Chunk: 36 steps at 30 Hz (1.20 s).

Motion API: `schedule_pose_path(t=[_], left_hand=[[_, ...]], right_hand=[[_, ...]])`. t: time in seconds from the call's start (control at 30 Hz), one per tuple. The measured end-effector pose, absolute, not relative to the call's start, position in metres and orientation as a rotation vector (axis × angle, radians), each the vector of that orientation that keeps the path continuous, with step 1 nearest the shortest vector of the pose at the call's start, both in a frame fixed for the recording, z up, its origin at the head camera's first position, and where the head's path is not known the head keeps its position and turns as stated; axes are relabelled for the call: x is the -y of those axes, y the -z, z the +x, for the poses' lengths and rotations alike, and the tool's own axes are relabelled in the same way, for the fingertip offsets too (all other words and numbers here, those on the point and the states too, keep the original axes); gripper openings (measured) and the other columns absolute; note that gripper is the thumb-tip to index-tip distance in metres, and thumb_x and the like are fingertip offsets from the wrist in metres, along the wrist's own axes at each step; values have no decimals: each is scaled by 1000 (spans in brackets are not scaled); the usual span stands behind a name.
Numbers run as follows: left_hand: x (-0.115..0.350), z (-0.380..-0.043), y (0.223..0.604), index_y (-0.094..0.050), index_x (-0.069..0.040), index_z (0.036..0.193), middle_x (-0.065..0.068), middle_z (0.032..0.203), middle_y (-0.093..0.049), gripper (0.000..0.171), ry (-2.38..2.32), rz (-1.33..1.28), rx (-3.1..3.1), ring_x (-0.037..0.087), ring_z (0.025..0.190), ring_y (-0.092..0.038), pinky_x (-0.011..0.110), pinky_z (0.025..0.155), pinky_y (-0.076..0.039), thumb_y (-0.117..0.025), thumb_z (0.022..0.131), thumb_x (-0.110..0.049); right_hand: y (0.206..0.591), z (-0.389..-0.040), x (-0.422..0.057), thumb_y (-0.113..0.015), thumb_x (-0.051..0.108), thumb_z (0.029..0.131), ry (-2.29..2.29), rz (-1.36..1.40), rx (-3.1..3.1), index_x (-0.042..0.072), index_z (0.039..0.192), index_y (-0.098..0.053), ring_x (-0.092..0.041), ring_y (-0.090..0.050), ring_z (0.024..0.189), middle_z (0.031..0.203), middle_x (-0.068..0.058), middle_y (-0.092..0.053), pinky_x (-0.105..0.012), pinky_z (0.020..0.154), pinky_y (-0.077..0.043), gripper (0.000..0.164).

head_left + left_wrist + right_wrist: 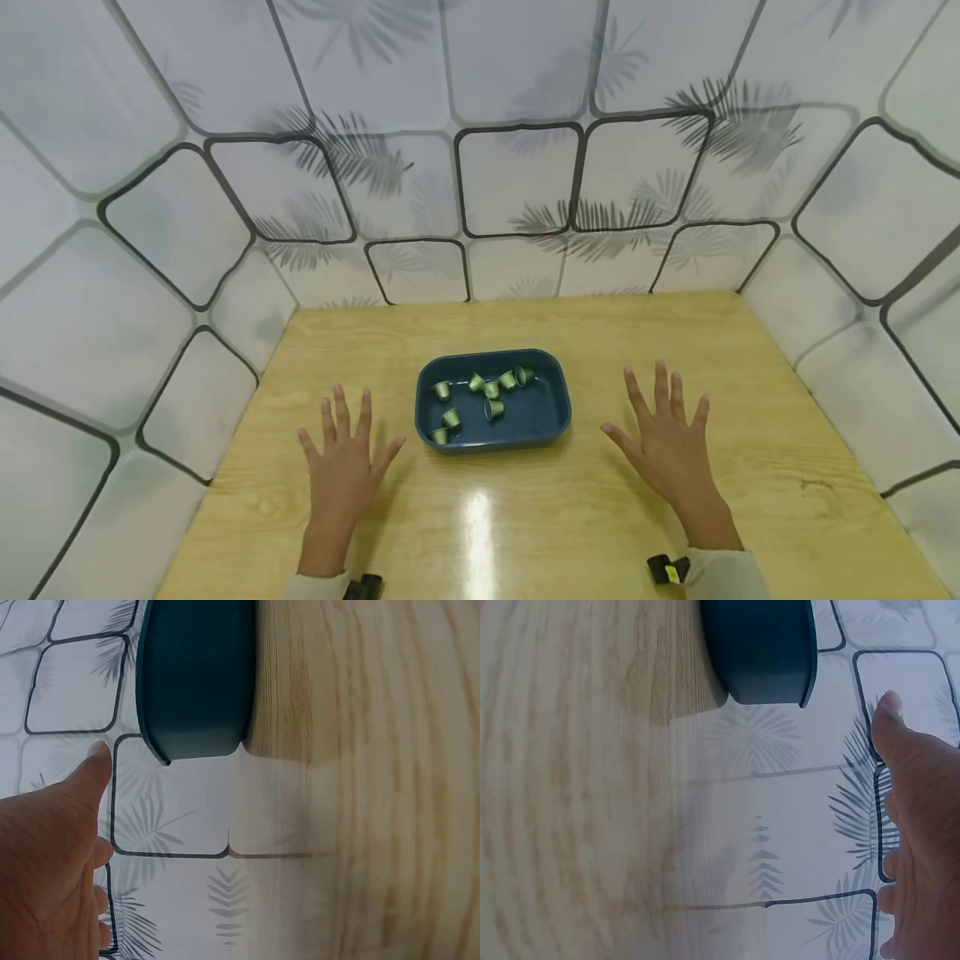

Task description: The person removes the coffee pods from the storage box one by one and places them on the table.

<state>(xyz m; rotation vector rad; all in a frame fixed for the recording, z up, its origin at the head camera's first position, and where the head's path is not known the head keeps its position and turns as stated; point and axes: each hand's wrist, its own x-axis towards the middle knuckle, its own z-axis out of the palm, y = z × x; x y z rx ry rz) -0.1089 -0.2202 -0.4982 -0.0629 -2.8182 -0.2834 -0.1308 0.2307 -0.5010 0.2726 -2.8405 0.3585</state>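
A dark blue rectangular tray (517,435) stands on the wooden table between the two hands. Several small green cup-shaped capsules (451,418) lie inside it, some tipped on their sides, mostly at its left and along the far middle. To the tray's left, the left hand (341,471) is spread with straight fingers and holds nothing. On the other side the right hand (671,450) is likewise spread, apart from the tray and holding nothing. Both wrist views show the tray's outer wall (199,682) beyond the thumb; the capsules are hidden there.
The light wooden table (585,517) reaches back to a pale wall covering (517,179) with dark outlined shapes and leaf prints, which also rises at both sides. A small black device (660,570) sits at the right wrist, and another (363,587) at the left.
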Motion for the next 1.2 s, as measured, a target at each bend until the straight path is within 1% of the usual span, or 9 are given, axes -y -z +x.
schedule_pose_path(t=[0.13,0.23,0.33,0.47,0.63,0.77,0.93,1.2], left_hand=[[219,-111,500,-26,-12,163,28,166,-5,86,308,-51,2837,49,151,-9,81,106,-10,-57,98,-58],[218,-113,501,-29,-9,161,32,164,-7,81,350,-57,2817,51,150,-12,81,105,-15,-59,99,-53],[217,-115,501,-31,-7,160,35,163,-9,78,401,-63,2802,52,149,-16,80,105,-19,-60,100,-48],[214,-118,501,-29,-7,161,35,162,-10,75,469,-56,2825,51,149,-16,78,106,-20,-58,102,-44],[210,-122,500,-29,-6,161,35,162,-15,72,579,-56,2830,51,149,-19,76,109,-19,-57,104,-40],[209,-126,501,-29,-6,160,35,161,-17,71,639,-73,2819,51,148,-21,74,110,-20,-57,104,-38],[207,-129,502,-28,-4,161,35,160,-20,69,709,-92,2805,51,147,-24,72,111,-22,-54,106,-39],[202,-129,504,-31,-4,159,36,159,-23,64,823,-101,2751,53,145,-27,70,111,-23,-54,107,-32]], right_hand=[[501,-132,-230,-52,61,99,-394,286,2848,21,166,-9,-48,-3,152,168,-19,11,-80,108,-3,88],[502,-134,-229,-52,59,100,-428,294,2842,19,166,-8,-48,-4,152,168,-20,9,-79,108,-5,89],[502,-135,-228,-53,56,101,-453,295,2835,15,166,-9,-49,-9,152,168,-21,6,-77,109,-8,88],[500,-137,-225,-54,52,102,-479,307,2817,11,165,-11,-50,-17,149,167,-25,-3,-74,110,-14,87],[494,-141,-220,-60,42,102,-512,341,2767,5,163,-17,-50,-28,145,162,-32,-21,-70,109,-23,83],[489,-143,-214,-63,35,102,-558,356,2763,1,161,-22,-53,-37,138,158,-34,-27,-68,107,-30,80],[483,-145,-205,-63,31,102,-608,364,2796,1,160,-27,-54,-45,132,156,-32,-33,-66,102,-38,74],[480,-146,-192,-61,29,104,-664,389,2795,-1,155,-39,-50,-51,128,150,-28,-46,-64,99,-43,63]])
